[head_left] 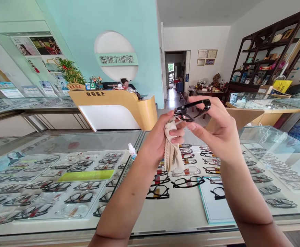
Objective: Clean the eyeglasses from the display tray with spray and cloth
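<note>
Black-framed eyeglasses [187, 111] are held up in front of me, above the glass display counter. My left hand [165, 133] is closed around a beige cleaning cloth [172, 151] with a zigzag edge, its upper part bunched against the glasses and its lower part hanging down. My left thumb presses near the frame's left end. On the other side my right hand [218, 127] grips the glasses, fingers over the dark temple and thumb below. Part of the lenses is hidden by fingers and cloth. A small white spray bottle [132, 151] stands beyond my left forearm.
Under the counter glass [62, 145] lie rows of eyeglasses [188, 182] and a white-and-teal board [214, 206]. Farther back is a wooden reception desk [146, 109] with a person [125, 84] behind it. A shelf unit [265, 51] stands at the right.
</note>
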A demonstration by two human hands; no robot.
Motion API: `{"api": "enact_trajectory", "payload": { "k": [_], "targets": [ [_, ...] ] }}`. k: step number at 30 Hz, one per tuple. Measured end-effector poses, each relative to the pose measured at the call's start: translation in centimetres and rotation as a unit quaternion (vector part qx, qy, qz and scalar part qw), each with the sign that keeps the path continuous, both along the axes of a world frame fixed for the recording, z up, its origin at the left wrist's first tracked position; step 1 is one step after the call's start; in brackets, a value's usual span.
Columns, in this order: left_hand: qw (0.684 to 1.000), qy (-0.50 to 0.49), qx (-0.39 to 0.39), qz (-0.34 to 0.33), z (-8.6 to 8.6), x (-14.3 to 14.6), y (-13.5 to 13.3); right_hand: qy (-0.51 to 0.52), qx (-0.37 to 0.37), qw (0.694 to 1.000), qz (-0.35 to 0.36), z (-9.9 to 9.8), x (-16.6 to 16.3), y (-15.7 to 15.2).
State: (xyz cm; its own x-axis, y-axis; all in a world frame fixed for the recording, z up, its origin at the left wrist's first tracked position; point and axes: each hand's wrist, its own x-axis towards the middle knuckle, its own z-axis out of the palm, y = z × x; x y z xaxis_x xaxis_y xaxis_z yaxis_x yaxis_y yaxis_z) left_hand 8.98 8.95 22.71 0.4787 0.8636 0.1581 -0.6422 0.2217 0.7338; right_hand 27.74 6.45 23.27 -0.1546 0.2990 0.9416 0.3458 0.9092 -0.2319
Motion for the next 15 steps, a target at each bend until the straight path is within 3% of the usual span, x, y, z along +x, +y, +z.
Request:
{"api": "enact_trajectory", "payload": {
  "k": [3, 8, 15],
  "targets": [
    [0.999, 0.028, -0.019, -0.033, -0.23, -0.04, 0.07, -0.018, -0.006, 1.000, -0.006, 0.22, 0.21, -0.29],
    [0.997, 0.069, -0.029, -0.006, -0.11, 0.09, -0.32, -0.042, 0.017, 0.998, -0.037, 0.24, 0.37, -0.30],
    [0.996, 0.031, -0.074, -0.033, 0.46, 0.40, -0.76, -0.047, 0.037, 0.996, -0.062, 0.01, -0.04, -0.09]
  ]
}}
